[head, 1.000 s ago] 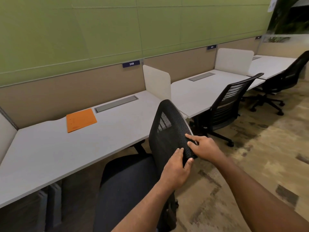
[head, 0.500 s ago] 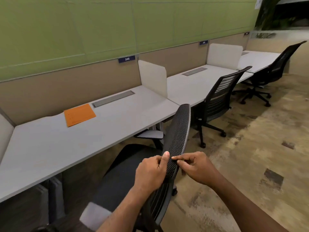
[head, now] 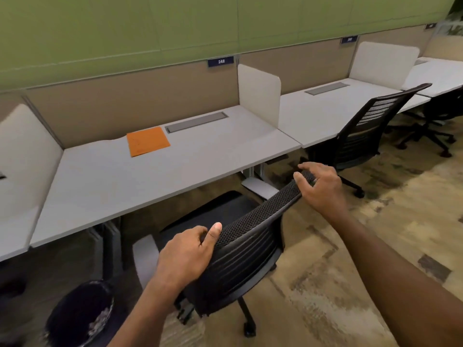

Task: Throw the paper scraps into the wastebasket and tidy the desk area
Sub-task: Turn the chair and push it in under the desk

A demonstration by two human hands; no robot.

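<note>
Desk pale grey-white, w/ an orange folder on it & a dull grey metal strip. Dividers cream. Wall olive green up top, tan panel below; number tag navy w/ white digits. Chair black, mesh back w/ fine dotted weave. Wastebasket dark navy-black, whitish bits inside. Carpet mottled tan/beige w/ dark brown patches.

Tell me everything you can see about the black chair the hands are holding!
The chair is black, with a mesh backrest, a dark padded seat and a wheeled base. It stands on the floor, its seat partly under the desk. The left hand and right hand grip the backrest's top edge, one at each end. A wastebasket stands beside it.
</note>
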